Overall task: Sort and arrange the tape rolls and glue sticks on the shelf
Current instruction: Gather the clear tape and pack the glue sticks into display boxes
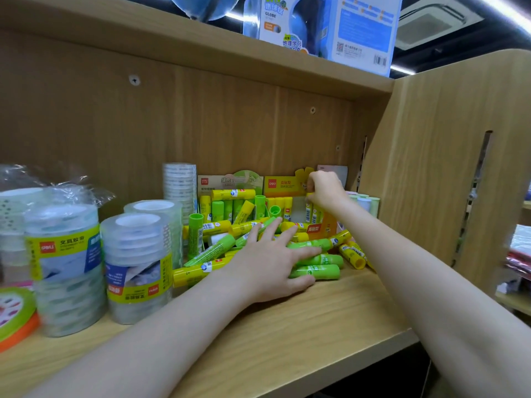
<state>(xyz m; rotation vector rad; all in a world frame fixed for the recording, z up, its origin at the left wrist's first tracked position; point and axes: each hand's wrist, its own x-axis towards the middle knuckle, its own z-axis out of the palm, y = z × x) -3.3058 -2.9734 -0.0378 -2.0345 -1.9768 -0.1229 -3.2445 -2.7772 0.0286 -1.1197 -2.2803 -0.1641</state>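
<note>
A heap of loose green and yellow glue sticks point(316, 270) lies on the wooden shelf point(330, 320). My left hand point(270, 262) rests on the heap with fingers spread and straight. Behind it stand a green display box point(230, 182) and an orange-yellow display box point(283, 185), both with glue sticks upright inside. My right hand point(326, 189) reaches into the orange-yellow box and pinches a yellow glue stick point(309, 208) from above. Wrapped stacks of clear tape rolls point(136, 262) stand at the left.
A taller tape stack point(180, 183) stands against the back panel. A green-and-orange tape roll point(14, 317) lies at the far left edge. Pastel rolls point(365, 202) sit by the right side panel point(431, 168). Globe boxes point(321, 27) stand on the shelf above.
</note>
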